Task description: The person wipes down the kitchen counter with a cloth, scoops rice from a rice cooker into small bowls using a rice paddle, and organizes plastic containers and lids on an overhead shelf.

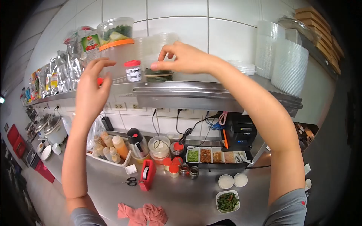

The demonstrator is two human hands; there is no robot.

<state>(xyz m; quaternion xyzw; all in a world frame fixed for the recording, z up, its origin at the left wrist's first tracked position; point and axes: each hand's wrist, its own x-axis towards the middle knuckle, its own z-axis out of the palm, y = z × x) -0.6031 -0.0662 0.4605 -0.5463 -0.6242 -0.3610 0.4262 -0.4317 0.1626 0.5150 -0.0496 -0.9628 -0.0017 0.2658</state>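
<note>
Both arms are raised to the steel shelf (211,90). My left hand (92,84) is up at the left with thumb and fingers apart, nothing visible in it. A small red spot shows by its thumb, too little to name. My right hand (184,58) hangs over a stack of dark green round lids (159,76), fingers bent and a gap between thumb and forefinger. Its thumb is close to the top lid; whether they touch I cannot tell. Between the hands stands a white labelled jar with a red lid (132,72). Behind it is a clear tub of greens (116,31).
Stacked clear containers (288,67) stand at the shelf's right, silver pouches (60,75) at its left. Below are sauce bottles (120,146), a red tape dispenser (147,175), scissors (130,182), a pink cloth (143,215), a garnish tray (205,155) and a bowl of greens (227,201).
</note>
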